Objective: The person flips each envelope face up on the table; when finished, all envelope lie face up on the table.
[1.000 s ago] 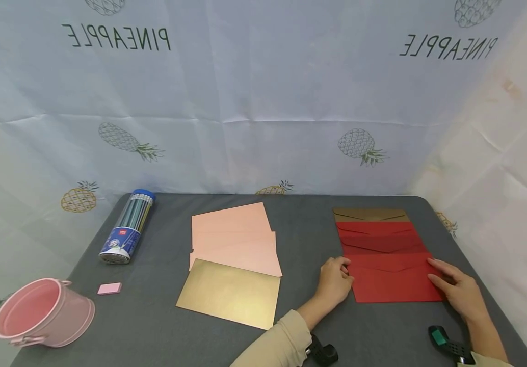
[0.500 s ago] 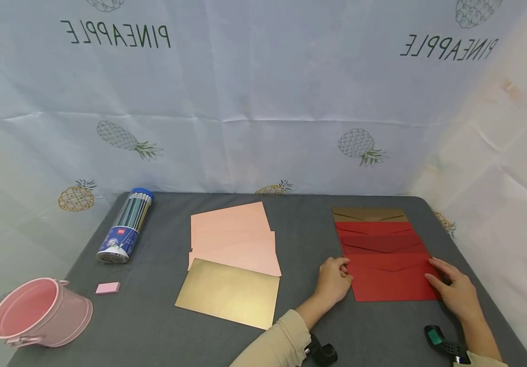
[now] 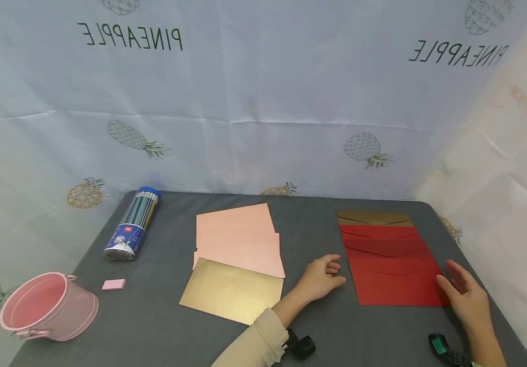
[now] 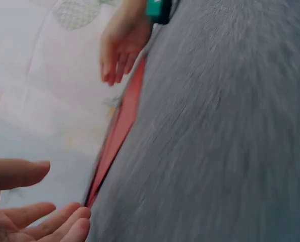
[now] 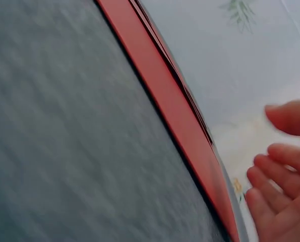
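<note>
Where the head view shows the right part of the grey table (image 3: 153,326), red envelopes (image 3: 398,290) lie flat in a stepped, overlapping stack. Finish: plain, bright red, with one darker band across the middle; thin, shallow V-shaped flap lines. At the far end of the row, one brown envelope (image 3: 373,218), its flap strip showing. Left hand (image 3: 320,278): beside the stack's left edge, apart from it; fingers loosely bent, thumb pointing towards the red, grasp empty. Right hand (image 3: 470,298): at the stack's right edge, fingers loosely curved, thumb set apart and overlapping the red from this angle. Also on the table: overlapping peach sheets (image 3: 238,244), one gold sheet (image 3: 233,290) over their near edge, a blue-lidded pencil tub (image 3: 130,227), a small pink block (image 3: 114,284), a pink bucket (image 3: 54,308).

Left wrist view: red envelopes seen nearly edge-on, a tapering red band. Left hand at lower left, thumb well parted from extended fingers, nothing between; fingertips meet the band's near end in outline, contact not certain. Right hand beside the far end, fingers extended.

Right wrist view: red band running diagonally, dark seams along its far side. Right hand at the border, thumb and fingers parted, grasp empty; a gap separates fingertips from red.
</note>
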`<act>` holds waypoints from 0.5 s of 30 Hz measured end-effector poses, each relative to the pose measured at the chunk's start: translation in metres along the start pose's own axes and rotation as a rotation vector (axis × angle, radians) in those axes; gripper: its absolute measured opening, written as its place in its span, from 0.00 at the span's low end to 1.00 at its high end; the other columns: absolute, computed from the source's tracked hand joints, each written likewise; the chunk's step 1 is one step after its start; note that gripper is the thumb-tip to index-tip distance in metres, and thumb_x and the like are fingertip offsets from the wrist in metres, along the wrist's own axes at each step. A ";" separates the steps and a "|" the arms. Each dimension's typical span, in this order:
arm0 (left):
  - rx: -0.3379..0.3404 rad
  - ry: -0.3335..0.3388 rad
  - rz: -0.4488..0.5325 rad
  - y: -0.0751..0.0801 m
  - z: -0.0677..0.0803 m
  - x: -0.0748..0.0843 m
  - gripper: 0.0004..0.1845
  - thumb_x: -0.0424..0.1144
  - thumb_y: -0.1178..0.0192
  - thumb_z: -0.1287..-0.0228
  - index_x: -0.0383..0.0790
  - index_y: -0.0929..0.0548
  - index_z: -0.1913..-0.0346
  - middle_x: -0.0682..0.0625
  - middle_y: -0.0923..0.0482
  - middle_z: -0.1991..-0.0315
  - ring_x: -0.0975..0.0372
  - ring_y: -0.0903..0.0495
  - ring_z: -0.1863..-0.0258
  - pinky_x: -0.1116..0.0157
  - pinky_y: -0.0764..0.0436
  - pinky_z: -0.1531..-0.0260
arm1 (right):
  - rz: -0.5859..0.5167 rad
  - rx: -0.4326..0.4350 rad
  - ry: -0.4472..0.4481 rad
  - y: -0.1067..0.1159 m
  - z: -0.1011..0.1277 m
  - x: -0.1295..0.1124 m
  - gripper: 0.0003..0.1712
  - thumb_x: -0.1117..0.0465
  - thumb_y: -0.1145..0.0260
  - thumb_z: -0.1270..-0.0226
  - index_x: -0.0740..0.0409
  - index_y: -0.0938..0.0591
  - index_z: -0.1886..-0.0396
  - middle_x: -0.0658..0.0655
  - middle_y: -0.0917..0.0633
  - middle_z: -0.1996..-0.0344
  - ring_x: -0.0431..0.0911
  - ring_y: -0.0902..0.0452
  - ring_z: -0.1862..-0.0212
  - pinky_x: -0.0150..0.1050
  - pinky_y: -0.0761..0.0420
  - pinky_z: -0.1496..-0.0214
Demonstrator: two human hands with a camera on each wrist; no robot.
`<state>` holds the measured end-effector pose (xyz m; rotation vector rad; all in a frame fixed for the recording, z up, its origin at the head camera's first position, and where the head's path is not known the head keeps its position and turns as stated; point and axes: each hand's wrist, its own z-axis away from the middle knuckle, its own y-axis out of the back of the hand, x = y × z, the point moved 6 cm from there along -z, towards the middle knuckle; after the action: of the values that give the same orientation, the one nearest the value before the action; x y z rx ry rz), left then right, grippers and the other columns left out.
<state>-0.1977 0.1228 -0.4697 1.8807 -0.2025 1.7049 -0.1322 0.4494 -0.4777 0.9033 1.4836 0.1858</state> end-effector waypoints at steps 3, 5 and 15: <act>-0.034 -0.031 -0.005 0.017 0.008 -0.001 0.28 0.34 0.39 0.38 0.32 0.31 0.36 0.40 0.23 0.45 0.53 0.22 0.45 0.68 0.22 0.48 | -0.049 0.011 0.061 -0.004 0.005 -0.020 0.35 0.57 0.38 0.33 0.49 0.38 0.28 0.34 0.33 0.36 0.11 0.41 0.49 0.07 0.39 0.51; -0.051 -0.043 -0.024 0.030 0.014 -0.004 0.28 0.35 0.39 0.37 0.32 0.32 0.35 0.39 0.24 0.43 0.53 0.23 0.43 0.66 0.23 0.46 | -0.081 0.006 0.116 -0.010 0.009 -0.037 0.35 0.61 0.37 0.34 0.52 0.38 0.28 0.34 0.32 0.36 0.13 0.39 0.47 0.08 0.37 0.49; 0.034 -0.055 -0.095 0.130 0.063 -0.022 0.27 0.34 0.42 0.35 0.27 0.33 0.35 0.32 0.28 0.41 0.45 0.26 0.41 0.52 0.27 0.41 | -0.351 -0.208 0.325 -0.073 0.049 -0.121 0.39 0.76 0.39 0.39 0.62 0.40 0.29 0.33 0.33 0.38 0.24 0.37 0.37 0.16 0.32 0.44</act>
<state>-0.2102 -0.0219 -0.4499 1.9325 -0.1045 1.6044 -0.1351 0.3053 -0.4376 0.4474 1.8599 0.2304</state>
